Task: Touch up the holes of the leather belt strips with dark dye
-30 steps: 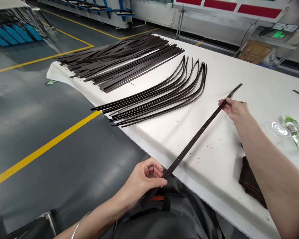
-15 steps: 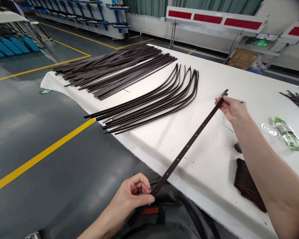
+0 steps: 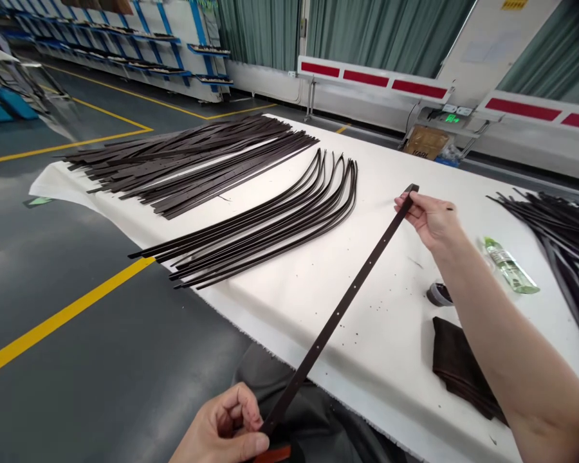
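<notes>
A dark brown strap [image 3: 338,313] with a row of small punched holes stretches diagonally between my two hands, over the table's front edge. Its near end is pinched between the thumb and fingers of my left hand [image 3: 226,424], low in the view above my lap. Farther up, my right hand [image 3: 431,218] grips the far end, where a short piece bends over the fingers. Left of the strap, a row of thin curved dark straps [image 3: 270,225] lies on the white table [image 3: 289,289]. Behind those is a bundle of flat dark strips [image 3: 183,145].
To the right are a green-labelled bottle [image 3: 511,265], a small dark jar [image 3: 439,294] and a folded dark brown cloth [image 3: 463,366]. More dark straps [image 3: 554,225] hang over the right side. Tiny dark specks dot the table. Shelving [image 3: 125,48] stands at the back left.
The view has tilted up and shifted right. The strap stays held at both ends, and its far end now curves over my right fingers. My left hand sits lower in view.
</notes>
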### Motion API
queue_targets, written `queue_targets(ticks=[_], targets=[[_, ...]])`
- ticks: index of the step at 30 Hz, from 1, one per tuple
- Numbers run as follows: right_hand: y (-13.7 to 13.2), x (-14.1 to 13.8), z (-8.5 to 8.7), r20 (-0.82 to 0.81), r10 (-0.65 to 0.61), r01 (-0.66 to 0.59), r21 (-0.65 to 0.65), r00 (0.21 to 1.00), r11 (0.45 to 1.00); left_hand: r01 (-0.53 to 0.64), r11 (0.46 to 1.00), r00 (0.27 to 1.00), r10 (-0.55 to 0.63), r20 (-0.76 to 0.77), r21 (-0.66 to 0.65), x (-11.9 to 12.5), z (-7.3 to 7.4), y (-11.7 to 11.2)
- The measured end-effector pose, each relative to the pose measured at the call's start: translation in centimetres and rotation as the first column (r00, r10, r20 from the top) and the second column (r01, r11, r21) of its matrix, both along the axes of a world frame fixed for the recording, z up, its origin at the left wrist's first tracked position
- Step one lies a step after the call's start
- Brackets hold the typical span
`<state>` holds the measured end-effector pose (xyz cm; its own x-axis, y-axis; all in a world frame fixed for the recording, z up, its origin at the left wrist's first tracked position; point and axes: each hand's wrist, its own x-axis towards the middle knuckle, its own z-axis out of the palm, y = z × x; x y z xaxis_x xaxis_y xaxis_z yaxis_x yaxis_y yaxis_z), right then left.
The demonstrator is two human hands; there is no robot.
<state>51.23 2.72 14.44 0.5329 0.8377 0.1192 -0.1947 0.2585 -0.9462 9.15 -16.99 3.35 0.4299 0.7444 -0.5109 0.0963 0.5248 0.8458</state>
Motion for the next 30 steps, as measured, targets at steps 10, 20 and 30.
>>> queue_targets(ticks=[10, 20, 30], targets=[[0.9, -0.2, -0.8, 0.064, -0.039, 0.046, -0.125, 0.997, 0.991, -0.081, 0.993, 0.996, 0.085, 0.039, -0.091, 0.2, 3.8, -0.4], [2.3, -1.0, -3.5, 0.054, -0.084, 0.093, -0.183, 0.995, 0.979, -0.116, 0.988, 0.987, 0.126, 0.096, -0.104, 0.4, 4.6, -1.1], [2.2, -1.3, -4.5, 0.117, -0.067, 0.093, -0.231, 0.991, 0.969, -0.116, 0.987, 0.985, 0.129, 0.113, -0.109, 0.3, 4.3, -1.1]])
